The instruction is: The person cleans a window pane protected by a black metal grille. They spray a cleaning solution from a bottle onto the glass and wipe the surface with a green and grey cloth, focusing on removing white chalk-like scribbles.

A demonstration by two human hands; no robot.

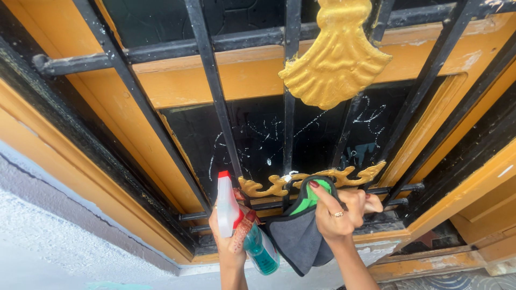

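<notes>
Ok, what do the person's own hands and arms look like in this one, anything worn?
Both forearms are bare, no sleeves or gloves in view. The right hand wears a gold-coloured ring and has dark red nail polish. The left hand carries a reddish-brown patterned marking.

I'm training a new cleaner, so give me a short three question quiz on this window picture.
1. True or false: the left hand holds a spray bottle with a red nozzle tip.
2. What does the right hand press against the black window grille?
A. a sponge
B. a grey and green cloth
C. a paintbrush
3. Fill in: the ornaments on the bars are painted ____.

Key
1. True; the bottle holds blue-green liquid.
2. B, the cloth, by the lower scroll ornament.
3. Gold, like the fan-shaped ornament at the top.
</notes>
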